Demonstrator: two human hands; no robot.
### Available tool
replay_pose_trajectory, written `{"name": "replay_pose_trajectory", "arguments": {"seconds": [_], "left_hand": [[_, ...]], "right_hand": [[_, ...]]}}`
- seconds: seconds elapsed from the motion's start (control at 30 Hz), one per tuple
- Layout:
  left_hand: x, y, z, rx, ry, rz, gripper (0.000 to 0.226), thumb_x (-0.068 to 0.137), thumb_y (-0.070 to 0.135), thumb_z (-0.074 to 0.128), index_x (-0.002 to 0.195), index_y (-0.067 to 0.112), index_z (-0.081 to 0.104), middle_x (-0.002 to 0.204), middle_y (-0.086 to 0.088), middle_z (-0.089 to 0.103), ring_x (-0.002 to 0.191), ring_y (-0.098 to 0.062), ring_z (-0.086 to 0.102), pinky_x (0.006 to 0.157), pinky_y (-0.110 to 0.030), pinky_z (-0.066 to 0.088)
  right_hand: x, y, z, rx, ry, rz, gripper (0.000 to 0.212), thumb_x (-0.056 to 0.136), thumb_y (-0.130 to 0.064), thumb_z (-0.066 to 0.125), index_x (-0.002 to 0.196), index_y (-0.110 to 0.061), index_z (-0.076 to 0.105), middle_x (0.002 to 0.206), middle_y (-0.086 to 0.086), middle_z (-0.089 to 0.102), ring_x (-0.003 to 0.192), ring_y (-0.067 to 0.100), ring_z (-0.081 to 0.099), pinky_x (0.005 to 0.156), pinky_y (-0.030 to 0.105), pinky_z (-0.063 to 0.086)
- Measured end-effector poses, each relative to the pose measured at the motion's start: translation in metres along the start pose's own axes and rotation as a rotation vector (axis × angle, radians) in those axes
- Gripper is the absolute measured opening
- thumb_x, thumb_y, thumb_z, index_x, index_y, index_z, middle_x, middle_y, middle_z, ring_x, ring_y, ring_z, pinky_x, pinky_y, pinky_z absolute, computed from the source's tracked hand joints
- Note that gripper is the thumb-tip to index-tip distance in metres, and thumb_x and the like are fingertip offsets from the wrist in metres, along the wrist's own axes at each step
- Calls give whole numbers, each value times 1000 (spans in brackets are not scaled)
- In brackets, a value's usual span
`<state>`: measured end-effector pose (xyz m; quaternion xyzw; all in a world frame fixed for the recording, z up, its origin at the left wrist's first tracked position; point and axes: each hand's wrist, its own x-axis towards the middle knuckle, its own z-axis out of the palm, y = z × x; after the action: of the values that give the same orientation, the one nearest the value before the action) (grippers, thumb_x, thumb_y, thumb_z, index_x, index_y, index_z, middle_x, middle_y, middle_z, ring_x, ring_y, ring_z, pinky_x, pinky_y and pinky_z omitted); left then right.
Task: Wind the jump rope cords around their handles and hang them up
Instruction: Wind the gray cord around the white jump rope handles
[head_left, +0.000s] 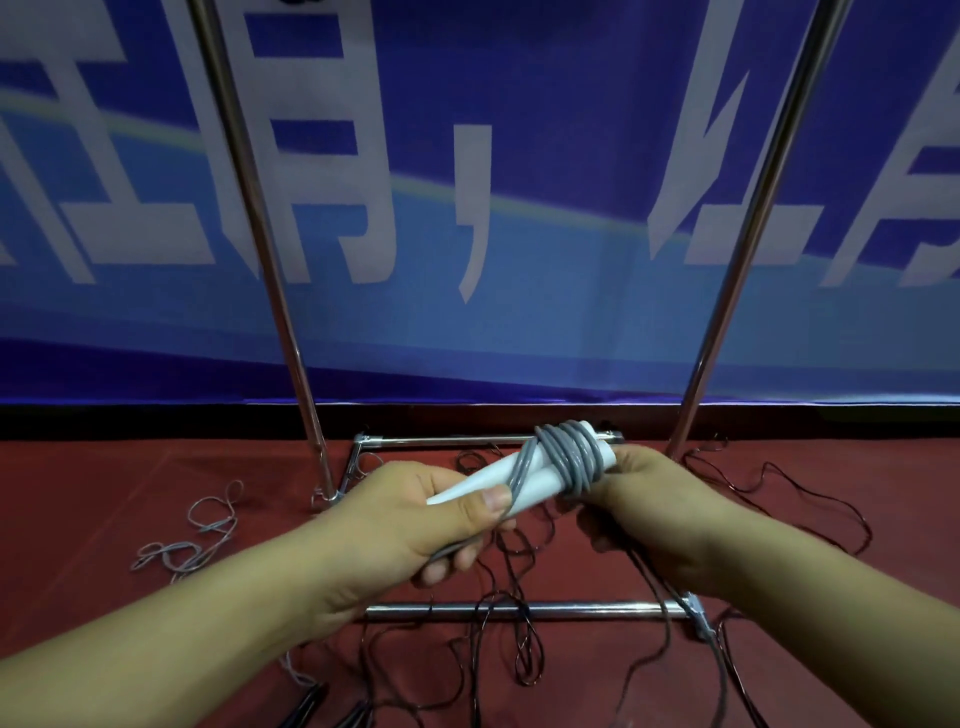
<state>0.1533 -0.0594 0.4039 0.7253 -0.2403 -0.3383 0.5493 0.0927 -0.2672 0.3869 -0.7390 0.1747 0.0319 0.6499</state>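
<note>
Your left hand (415, 519) pinches the paired white plastic handles (498, 483), steadying them, while your right hand (654, 514) clasps the grey cord coils (569, 454), keeping tension.

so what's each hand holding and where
Left hand: narrow ends of the white handles, thumb pinning the grey cord. Right hand: their wound end.

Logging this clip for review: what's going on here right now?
A person is winding a grey cord around a pair of white handles. The left hand grips the narrow ends with the cord under its thumb; the right hand holds the wrapped end, several loops on. Dark cords lie loose on the red floor around a metal rack. Nothing hung yet.
</note>
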Motion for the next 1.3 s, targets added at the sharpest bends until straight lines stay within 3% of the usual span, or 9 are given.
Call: {"name": "replay_pose_trajectory", "arguments": {"seconds": [0.13,0.3,0.67,0.77,0.87,0.97,1.13,1.2,1.3], "left_hand": [[9,-8,-2,-121,171,-19,45,75,49,66,87,7,76,57,-1,55,42,-8,40,47,-21,28],[22,-17,-12,-172,306,-57,37,85,43,67,88,7,75,59,-2,55,43,-10,41,43,-19,32],[30,-19,-21,-367,420,-106,35,94,35,65,97,0,72,57,0,50,41,-9,36,40,-19,29],[31,-27,-28,-229,457,-93,34,94,37,66,91,3,73,56,0,51,40,-9,36,38,-19,30],[33,-34,-31,9,504,-55,37,93,38,68,68,10,67,50,1,50,38,-9,35,41,-20,29],[37,-39,-34,180,573,-23,45,90,41,71,55,13,61,43,5,47,38,-9,35,46,-23,29],[43,-45,-38,339,583,-15,46,87,43,73,60,8,62,48,2,46,49,-19,39,55,-32,31],[45,-46,-39,406,587,-27,42,88,43,72,62,10,65,49,3,48,50,-19,42,54,-31,34],[46,-45,-42,512,586,-48,38,89,44,70,70,12,70,53,2,52,52,-18,47,54,-28,36]], "right_hand": [[-1,0,7,14,-33,10,29,100,-18,56,77,-11,72,66,2,66,54,9,51,52,20,42],[-4,-5,18,1,-86,36,18,99,-17,58,101,-6,72,68,-2,63,56,9,50,61,25,42],[-11,-7,32,-42,-208,92,13,103,-12,50,111,-10,59,72,6,65,54,16,54,50,24,44],[-9,-5,34,-109,-170,29,16,102,-15,52,109,-7,65,67,1,59,57,14,51,52,23,43],[-6,-6,34,-118,-166,8,21,100,-21,58,100,0,63,67,2,55,53,11,45,51,22,38],[-4,-7,34,-125,-189,-11,16,98,-25,60,93,-10,64,72,7,50,52,11,39,50,22,33],[-2,-6,35,-190,-168,-8,20,96,-25,61,85,-9,64,72,8,49,54,12,37,52,25,31],[-1,-6,32,-208,-137,-15,27,95,-22,61,92,5,63,70,8,49,57,14,38,54,27,30],[-2,-7,27,-232,-104,-17,26,95,-17,59,100,7,66,65,5,50,56,13,38,53,25,31]]}}
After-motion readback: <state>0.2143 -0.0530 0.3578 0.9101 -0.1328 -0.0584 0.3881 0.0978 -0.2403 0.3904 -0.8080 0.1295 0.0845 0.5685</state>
